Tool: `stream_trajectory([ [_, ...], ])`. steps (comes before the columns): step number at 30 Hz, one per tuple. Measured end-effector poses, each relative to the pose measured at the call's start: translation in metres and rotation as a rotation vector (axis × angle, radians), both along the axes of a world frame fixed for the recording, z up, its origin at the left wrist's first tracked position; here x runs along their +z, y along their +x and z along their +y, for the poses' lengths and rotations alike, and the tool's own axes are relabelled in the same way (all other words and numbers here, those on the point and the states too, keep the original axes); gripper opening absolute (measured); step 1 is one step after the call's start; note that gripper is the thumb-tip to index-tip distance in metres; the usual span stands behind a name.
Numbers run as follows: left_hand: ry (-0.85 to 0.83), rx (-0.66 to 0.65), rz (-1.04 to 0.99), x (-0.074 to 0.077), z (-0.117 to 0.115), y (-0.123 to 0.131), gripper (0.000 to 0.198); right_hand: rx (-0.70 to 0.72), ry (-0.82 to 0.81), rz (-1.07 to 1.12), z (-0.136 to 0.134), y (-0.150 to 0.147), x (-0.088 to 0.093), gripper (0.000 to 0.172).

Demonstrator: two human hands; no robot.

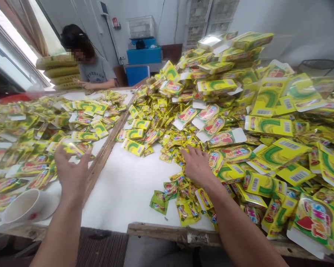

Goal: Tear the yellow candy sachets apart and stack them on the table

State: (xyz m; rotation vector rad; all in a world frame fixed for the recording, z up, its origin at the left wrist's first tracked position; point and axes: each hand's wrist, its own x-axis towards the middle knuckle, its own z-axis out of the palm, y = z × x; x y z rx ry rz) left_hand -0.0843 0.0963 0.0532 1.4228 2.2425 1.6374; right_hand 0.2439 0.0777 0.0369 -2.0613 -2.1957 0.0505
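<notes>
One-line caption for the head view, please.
Right hand among small yellow packets beside heaped yellow boxes, left hand near a white cup, a person beyond.

I look through one camera on the wearer's head, facing forward and down from just above the near edge of the desk (108, 200), which fills most of my view below the far wall (144, 7).

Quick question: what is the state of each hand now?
Left hand: looks open, thumb spread apart.
Right hand: down at the small packets; whether it grips any cannot be told.
</notes>
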Motion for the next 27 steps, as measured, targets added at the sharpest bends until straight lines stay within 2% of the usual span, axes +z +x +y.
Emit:
stream_trajectory([
  [1,-0.052,0.0,0.043,0.004,-0.004,0.003,0.075,-0.011,-0.036,-0.037,0.002,0.002,0.0,0.049],
  [2,-0.163,-0.052,0.052,0.005,-0.012,0.012,0.065,-0.017,-0.065,-0.042,0.003,0.003,0.0,0.045],
  [4,-0.486,-0.289,0.079,-0.001,-0.032,0.042,0.038,-0.023,-0.069,0.013,0.006,0.002,0.0,0.036],
  [6,-0.696,-0.491,0.206,-0.015,-0.054,0.078,0.033,0.002,-0.014,0.124,0.008,-0.002,-0.003,0.03],
  [9,-0.782,-0.649,0.391,-0.039,-0.077,0.119,0.034,0.103,0.031,0.354,0.009,-0.012,-0.013,0.027],
  [11,-0.77,-0.686,0.399,-0.049,-0.082,0.128,0.028,0.165,-0.003,0.524,0.008,-0.019,-0.02,0.027],
  [14,-0.768,-0.636,0.172,-0.056,-0.076,0.12,0.02,0.189,-0.086,0.702,0.005,-0.027,-0.024,0.026],
  [17,-0.669,-0.603,-0.237,-0.06,-0.064,0.106,0.024,0.152,-0.128,0.812,0.001,-0.03,-0.019,0.026],
  [20,-0.552,-0.643,-0.602,-0.062,-0.056,0.1,0.032,0.211,-0.244,1.017,-0.002,-0.033,-0.013,0.02],
  [22,-0.511,-0.677,-0.756,-0.062,-0.055,0.103,0.038,0.258,-0.359,1.163,-0.003,-0.036,-0.013,0.022],
  [24,-0.469,-0.705,-0.872,-0.059,-0.057,0.108,0.046,0.244,-0.412,1.237,-0.005,-0.04,-0.016,0.025],
  [27,-0.411,-0.757,-1.04,-0.054,-0.061,0.117,0.05,0.176,-0.339,1.171,-0.006,-0.046,-0.024,0.026],
])
